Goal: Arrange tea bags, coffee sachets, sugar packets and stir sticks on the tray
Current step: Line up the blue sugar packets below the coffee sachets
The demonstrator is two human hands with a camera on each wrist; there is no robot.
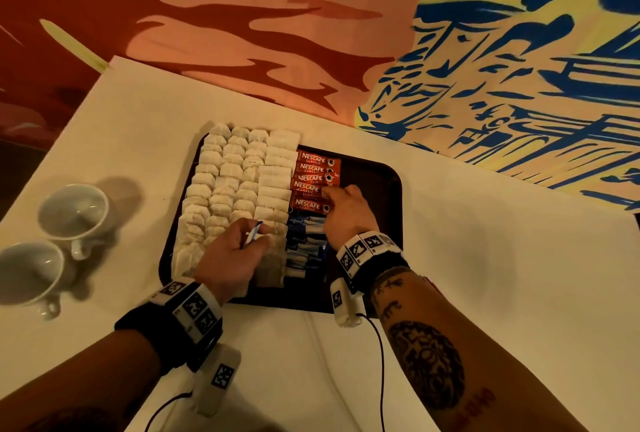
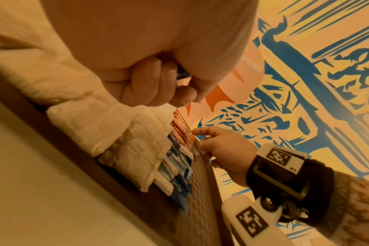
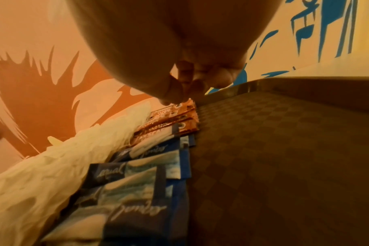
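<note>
the right hand (image 1: 346,208) is pinching the end of a thin, light, bendy coffee sachet (image 1: 309,188) on the tray (image 1: 375,189); the left hand (image 1: 232,251) is gripping sugar packets (image 1: 254,231) by their edges

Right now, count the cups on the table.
2, both left of the tray: one cup farther back, the other cup nearer, at the frame's left edge. None looks hidden.

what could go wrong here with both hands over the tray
The right hand fingering the red Nescafe coffee sachets could knock their overlapped column askew. The left hand, gripping a blue-and-white sugar packet, hangs over the white paper tea bags and might drag them out of line.
</note>
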